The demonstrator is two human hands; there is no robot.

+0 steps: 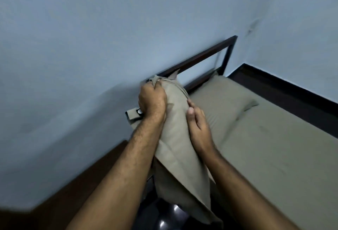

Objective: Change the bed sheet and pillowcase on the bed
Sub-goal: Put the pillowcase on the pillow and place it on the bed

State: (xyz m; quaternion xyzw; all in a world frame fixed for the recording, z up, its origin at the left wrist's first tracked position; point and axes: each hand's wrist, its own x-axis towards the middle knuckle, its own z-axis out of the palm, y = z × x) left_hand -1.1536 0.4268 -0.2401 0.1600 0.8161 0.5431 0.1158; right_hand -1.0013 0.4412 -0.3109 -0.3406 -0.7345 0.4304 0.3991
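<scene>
At the far left a pale blue wall point(91, 37) fills most of the view, with a dark brown skirting strip point(87, 171) along its foot. Just right of it, a small tag point(134, 113) sticks out from behind the left hand point(152, 99). That hand is clenched tight around the bunched top edge of an olive-tan pillowcase point(179, 138), its fingers curled over the gathered cloth. The pillowcase, filled out as if a pillow is inside, hangs upright in the air from that hold, in front of the near end of the bed, its lower end down by the dark shiny floor point(164, 217). The right hand point(198, 125) lies against the right side of the pillowcase with fingers straight, the thumb resting on the front of the cloth. Further right, a bed sheet point(274, 156) of the same colour covers the mattress, and a second pillow point(223, 99) lies flat at the far end under the dark headboard rail point(206, 52).
</scene>
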